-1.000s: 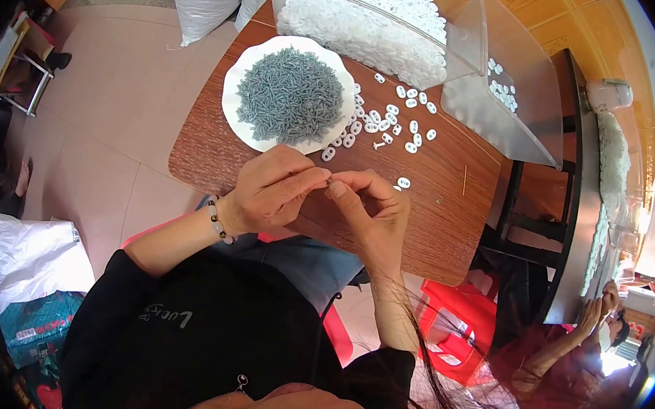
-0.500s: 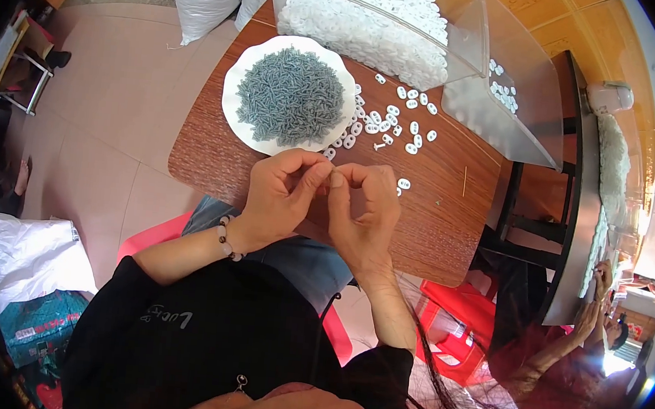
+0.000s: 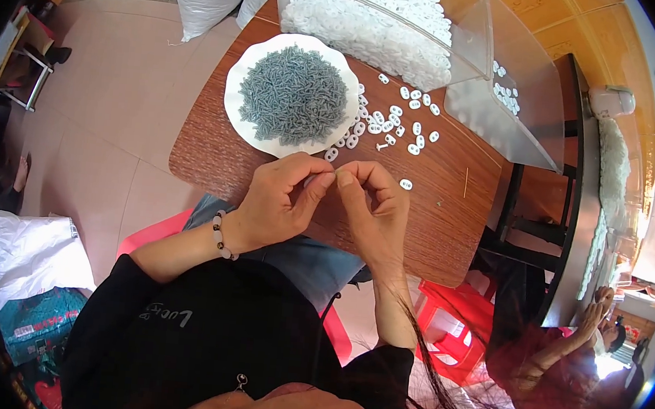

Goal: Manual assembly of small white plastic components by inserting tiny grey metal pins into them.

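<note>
Both hands stay together at the near table edge, barely shifted. Left hand point(image 3: 281, 200) and right hand point(image 3: 374, 205) pinch fingertips on a tiny part, too small to identify, near the white plate point(image 3: 241, 119) of grey screws point(image 3: 294, 92).

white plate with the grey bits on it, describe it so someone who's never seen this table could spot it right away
Start at the round-cornered wooden table. On its far left part, just beyond the left hand and right hand, sits a white plate with a wavy rim. It alone carries a heap of small grey pieces; the loose white rings lie bare on the wood, and the clear plastic bin holds white ones.
</note>
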`<action>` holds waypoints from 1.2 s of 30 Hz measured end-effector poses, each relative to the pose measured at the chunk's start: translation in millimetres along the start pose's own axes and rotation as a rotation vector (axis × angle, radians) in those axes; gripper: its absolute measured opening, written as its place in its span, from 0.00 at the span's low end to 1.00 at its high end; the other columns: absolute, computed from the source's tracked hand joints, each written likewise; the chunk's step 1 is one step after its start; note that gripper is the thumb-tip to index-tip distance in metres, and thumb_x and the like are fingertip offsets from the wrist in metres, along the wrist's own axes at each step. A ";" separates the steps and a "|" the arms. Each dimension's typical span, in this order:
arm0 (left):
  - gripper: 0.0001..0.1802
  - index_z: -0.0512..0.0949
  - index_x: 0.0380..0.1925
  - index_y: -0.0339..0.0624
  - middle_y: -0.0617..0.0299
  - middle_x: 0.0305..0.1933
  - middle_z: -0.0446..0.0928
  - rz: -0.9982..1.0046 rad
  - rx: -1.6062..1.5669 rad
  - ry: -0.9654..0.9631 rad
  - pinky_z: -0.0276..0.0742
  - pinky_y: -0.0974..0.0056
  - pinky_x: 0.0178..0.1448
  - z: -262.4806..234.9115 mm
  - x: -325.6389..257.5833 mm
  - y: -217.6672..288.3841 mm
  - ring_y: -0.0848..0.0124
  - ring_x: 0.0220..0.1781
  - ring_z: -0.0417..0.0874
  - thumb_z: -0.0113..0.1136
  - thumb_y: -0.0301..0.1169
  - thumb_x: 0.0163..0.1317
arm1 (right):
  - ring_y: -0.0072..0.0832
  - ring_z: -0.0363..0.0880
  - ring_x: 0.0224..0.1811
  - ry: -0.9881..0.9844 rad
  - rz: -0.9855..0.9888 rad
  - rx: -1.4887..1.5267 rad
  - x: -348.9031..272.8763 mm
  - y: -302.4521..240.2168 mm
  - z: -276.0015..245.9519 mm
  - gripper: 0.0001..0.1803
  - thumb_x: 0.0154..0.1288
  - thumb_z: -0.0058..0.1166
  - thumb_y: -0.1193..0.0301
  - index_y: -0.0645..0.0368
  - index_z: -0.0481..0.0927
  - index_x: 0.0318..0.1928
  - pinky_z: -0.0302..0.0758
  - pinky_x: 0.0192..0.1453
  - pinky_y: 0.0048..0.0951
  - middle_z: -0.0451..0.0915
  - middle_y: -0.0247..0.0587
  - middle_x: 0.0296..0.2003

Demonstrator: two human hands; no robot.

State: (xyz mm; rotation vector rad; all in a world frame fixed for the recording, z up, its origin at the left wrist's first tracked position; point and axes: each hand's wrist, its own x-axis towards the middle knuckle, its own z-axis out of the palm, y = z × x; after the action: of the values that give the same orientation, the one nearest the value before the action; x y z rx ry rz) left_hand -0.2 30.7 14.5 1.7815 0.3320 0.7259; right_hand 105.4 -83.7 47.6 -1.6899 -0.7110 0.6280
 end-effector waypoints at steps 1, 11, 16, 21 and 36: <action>0.04 0.77 0.37 0.35 0.54 0.29 0.76 0.049 0.031 -0.011 0.72 0.65 0.31 -0.5 0.3 0.5 0.63 0.27 0.77 0.59 0.23 0.62 | 0.12 0.72 0.37 0.000 0.001 -0.001 0.0 0.2 -0.3 0.06 0.66 0.55 0.74 0.64 0.80 0.37 0.69 0.44 0.16 0.79 0.27 0.32; 0.05 0.74 0.38 0.33 0.53 0.30 0.75 0.133 0.088 -0.046 0.72 0.62 0.32 -0.6 -0.2 -3.5 0.58 0.28 0.77 0.55 0.21 0.63 | 0.12 0.75 0.36 0.023 -0.038 0.031 -3.8 11.3 1.6 0.05 0.64 0.57 0.75 0.65 0.81 0.37 0.71 0.44 0.17 0.81 0.28 0.33; 0.06 0.74 0.39 0.34 0.53 0.30 0.73 0.202 0.156 -0.061 0.72 0.60 0.32 0.6 0.1 -7.5 0.56 0.29 0.76 0.55 0.21 0.62 | 0.13 0.75 0.36 0.028 0.028 0.160 -5.1 9.1 1.4 0.05 0.64 0.57 0.75 0.65 0.81 0.37 0.71 0.44 0.16 0.81 0.28 0.33; 0.07 0.74 0.40 0.34 0.52 0.30 0.73 0.251 0.244 -0.076 0.72 0.59 0.33 1.6 -1.5 -7.6 0.56 0.31 0.76 0.56 0.21 0.61 | 0.13 0.75 0.36 0.003 0.079 0.225 -5.2 9.8 -2.3 0.05 0.64 0.56 0.76 0.65 0.81 0.37 0.71 0.44 0.17 0.81 0.29 0.33; 0.06 0.74 0.38 0.34 0.53 0.29 0.73 0.208 0.215 -0.087 0.72 0.59 0.32 1.9 -1.4 -6.3 0.56 0.29 0.76 0.56 0.21 0.61 | 0.16 0.73 0.37 0.025 -0.101 0.021 -8.8 21.3 -3.1 0.05 0.64 0.58 0.76 0.67 0.81 0.38 0.69 0.44 0.18 0.79 0.31 0.33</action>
State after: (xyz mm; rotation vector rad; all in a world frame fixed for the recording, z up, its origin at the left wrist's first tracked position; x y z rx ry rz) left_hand 0.8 30.6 7.9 2.0662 0.1724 0.7791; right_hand 104.6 -95.9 27.8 -1.6291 -0.7642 0.5409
